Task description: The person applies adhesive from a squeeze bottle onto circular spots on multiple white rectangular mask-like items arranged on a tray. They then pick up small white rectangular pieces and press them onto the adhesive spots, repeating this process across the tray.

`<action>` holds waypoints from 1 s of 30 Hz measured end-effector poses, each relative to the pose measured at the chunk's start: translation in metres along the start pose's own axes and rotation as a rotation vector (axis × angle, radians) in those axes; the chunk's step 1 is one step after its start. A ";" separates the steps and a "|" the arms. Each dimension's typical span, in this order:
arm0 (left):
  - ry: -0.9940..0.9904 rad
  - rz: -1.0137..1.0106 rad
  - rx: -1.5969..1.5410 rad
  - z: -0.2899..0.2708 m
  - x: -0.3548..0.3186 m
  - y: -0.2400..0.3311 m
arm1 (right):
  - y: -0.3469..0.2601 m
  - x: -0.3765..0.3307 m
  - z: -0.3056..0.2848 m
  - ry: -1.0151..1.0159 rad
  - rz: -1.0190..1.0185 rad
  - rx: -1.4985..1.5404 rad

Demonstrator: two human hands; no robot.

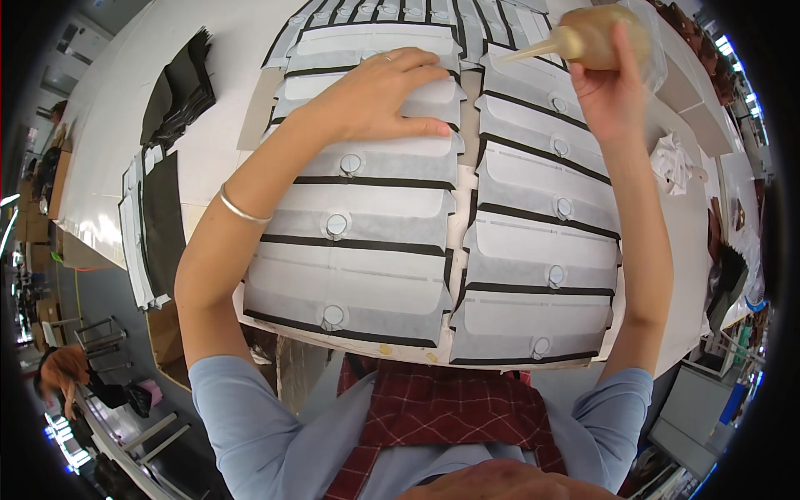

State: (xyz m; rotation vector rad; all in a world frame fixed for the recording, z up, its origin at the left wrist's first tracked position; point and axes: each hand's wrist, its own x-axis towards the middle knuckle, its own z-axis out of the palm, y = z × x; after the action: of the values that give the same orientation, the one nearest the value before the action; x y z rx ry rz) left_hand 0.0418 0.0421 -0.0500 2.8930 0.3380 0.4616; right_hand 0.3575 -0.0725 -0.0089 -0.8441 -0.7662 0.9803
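Note:
My left hand lies with its fingers spread on the left column of overlapping grey-white panels. Each panel has a black edge strip, and many show a small round disc. Raised over the far right, my right hand is wrapped around a squeeze bottle of yellowish-brown stuff. The bottle is tilted on its side, its thin nozzle pointing left above the right column of panels. Whether the nozzle tip touches a panel I cannot tell.
A fanned stack of black sheets lies on the white table at the far left. Nearer stands a stack of black and white pieces. A crumpled white cloth or paper sits right of my right forearm. Another person bends at the lower left.

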 end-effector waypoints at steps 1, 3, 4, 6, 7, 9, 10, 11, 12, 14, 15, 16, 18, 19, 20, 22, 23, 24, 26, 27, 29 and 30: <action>-0.038 -0.014 -0.052 -0.003 -0.002 0.006 | 0.007 -0.004 0.000 0.072 -0.031 -0.137; -0.116 -0.044 -0.152 -0.008 -0.007 0.016 | 0.025 -0.011 0.008 0.072 -0.017 -0.276; -0.113 -0.036 -0.154 -0.008 -0.011 0.019 | 0.031 -0.016 0.018 0.061 -0.023 -0.317; -0.109 -0.020 -0.158 -0.005 -0.017 0.023 | 0.043 -0.018 0.024 0.059 -0.047 -0.368; -0.102 -0.019 -0.148 -0.004 -0.019 0.024 | 0.044 -0.017 0.025 0.057 -0.042 -0.378; -0.089 -0.016 -0.130 -0.003 -0.021 0.025 | 0.047 -0.017 0.026 0.053 -0.031 -0.397; -0.091 -0.013 -0.132 -0.003 -0.022 0.025 | 0.048 -0.017 0.027 0.049 -0.031 -0.410; -0.093 -0.009 -0.134 -0.004 -0.022 0.025 | 0.048 -0.017 0.027 0.045 -0.031 -0.423; -0.093 -0.005 -0.136 -0.005 -0.022 0.026 | 0.048 -0.018 0.028 0.040 -0.032 -0.438; -0.097 -0.009 -0.127 -0.005 -0.022 0.026 | 0.049 -0.018 0.027 0.039 -0.036 -0.453; -0.100 -0.009 -0.123 -0.005 -0.022 0.027 | 0.049 -0.018 0.027 0.040 -0.038 -0.461; -0.099 -0.007 -0.128 -0.005 -0.022 0.027 | 0.050 -0.018 0.027 0.039 -0.036 -0.456; -0.097 -0.005 -0.137 -0.006 -0.022 0.027 | 0.051 -0.018 0.028 0.037 -0.032 -0.446; -0.095 -0.003 -0.136 -0.005 -0.022 0.028 | 0.051 -0.019 0.028 0.044 -0.020 -0.437; -0.094 -0.002 -0.135 -0.005 -0.022 0.028 | 0.050 -0.021 0.028 0.051 -0.008 -0.429; -0.088 0.002 -0.130 -0.004 -0.023 0.028 | 0.049 -0.023 0.029 0.056 0.008 -0.418; -0.084 0.005 -0.127 -0.004 -0.023 0.027 | 0.049 -0.025 0.029 0.053 0.013 -0.415; -0.080 0.010 -0.124 -0.003 -0.023 0.027 | 0.048 -0.026 0.030 0.052 0.017 -0.413; -0.075 0.015 -0.129 -0.003 -0.023 0.027 | 0.046 -0.028 0.028 0.037 0.020 -0.427; -0.073 0.017 -0.130 -0.003 -0.023 0.026 | 0.046 -0.028 0.028 0.029 0.020 -0.432; -0.068 0.021 -0.126 -0.002 -0.023 0.027 | 0.047 -0.030 0.026 0.026 0.029 -0.420; -0.065 0.023 -0.125 -0.002 -0.023 0.027 | 0.047 -0.030 0.026 0.024 0.034 -0.413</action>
State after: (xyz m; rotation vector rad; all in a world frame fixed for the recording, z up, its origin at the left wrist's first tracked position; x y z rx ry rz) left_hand 0.0253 0.0107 -0.0486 2.7859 0.2572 0.3769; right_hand 0.3066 -0.0794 -0.0430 -1.2269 -0.9529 0.8514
